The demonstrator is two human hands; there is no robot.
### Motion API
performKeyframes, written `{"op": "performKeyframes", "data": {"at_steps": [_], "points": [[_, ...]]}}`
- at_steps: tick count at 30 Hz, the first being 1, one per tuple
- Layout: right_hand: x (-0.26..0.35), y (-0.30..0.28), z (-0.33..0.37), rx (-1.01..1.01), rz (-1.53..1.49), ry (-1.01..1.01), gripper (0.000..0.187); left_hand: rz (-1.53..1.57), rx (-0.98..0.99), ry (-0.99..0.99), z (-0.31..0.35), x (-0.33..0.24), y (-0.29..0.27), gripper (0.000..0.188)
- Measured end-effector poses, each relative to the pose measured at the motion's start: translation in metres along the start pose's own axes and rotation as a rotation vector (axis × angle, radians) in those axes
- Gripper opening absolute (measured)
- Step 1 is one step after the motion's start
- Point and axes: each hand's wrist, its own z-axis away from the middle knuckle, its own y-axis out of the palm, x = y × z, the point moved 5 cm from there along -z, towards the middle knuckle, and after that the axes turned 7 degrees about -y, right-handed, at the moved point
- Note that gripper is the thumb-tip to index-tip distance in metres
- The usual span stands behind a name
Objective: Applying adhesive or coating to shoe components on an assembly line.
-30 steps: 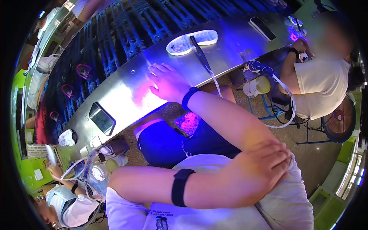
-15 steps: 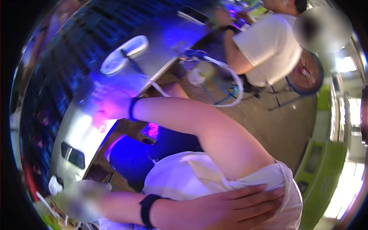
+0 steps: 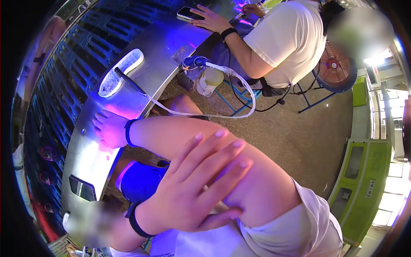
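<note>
Far left: red loops [image 3: 47, 153] in the dark slats. Dark phone [image 3: 82, 188] flat on the table [image 3: 154, 45]. My right hand [image 3: 110, 129] is still palm down near the table edge, fingers a bit apart, nothing visible in it; can't see under the palm.

Just beyond it, white sole [image 3: 126, 66] lies on the table, hollow side up, black tool [image 3: 128, 80] resting across its rim, cable trailing off the edge. Neither is touched.

Main change, mid-frame: my left hand [image 3: 192, 184] was laid on the right sleeve 0.5 s ago, now it's over the right arm [image 3: 167, 135] near the elbow, fingers spread, holding nothing. Contact of the fingertips: can't tell. My read: both hands are free and neither is working the sole.

Right: view has swung that way versus 1.0 s ago. The co-worker's hand [image 3: 212, 20] now reaches onto a second phone [image 3: 190, 13]; before, that phone lay untouched. Then fan [image 3: 335, 66] behind the co-worker's seat, green cabinet [image 3: 364, 188] at the far right.
</note>
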Motion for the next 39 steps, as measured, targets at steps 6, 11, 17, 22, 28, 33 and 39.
{"op": "performKeyframes", "data": {"at_steps": [6, 11, 17, 22, 28, 33, 39], "points": [[0.005, -0.009, -0.005, -0.022, -0.008, -0.037, 0.055, 0.094, 0.174, 0.206, 0.002, -0.018, 0.011, 0.052], [0.002, -0.021, -0.008, 0.036, -0.128, 0.030, 0.048, 0.057, 0.146, 0.169, 0.050, -0.015, 0.017, 0.056], [-0.005, -0.023, -0.002, 0.009, -0.096, 0.054, 0.047, 0.079, 0.084, 0.197, 0.050, -0.017, 0.022, 0.050], [-0.002, -0.024, -0.003, 0.045, -0.133, 0.058, 0.047, 0.160, 0.011, 0.138, 0.059, -0.017, 0.028, 0.049], [0.000, -0.021, -0.002, -0.032, -0.099, 0.055, 0.045, 0.150, 0.007, 0.130, 0.062, -0.014, 0.029, 0.047], [-0.007, -0.022, 0.003, -0.018, -0.110, 0.072, 0.045, 0.167, 0.052, 0.137, 0.059, -0.013, 0.032, 0.045], [0.006, -0.020, -0.014, -0.033, -0.135, 0.022, 0.042, 0.126, 0.203, 0.151, 0.014, -0.012, -0.012, 0.040]]}}
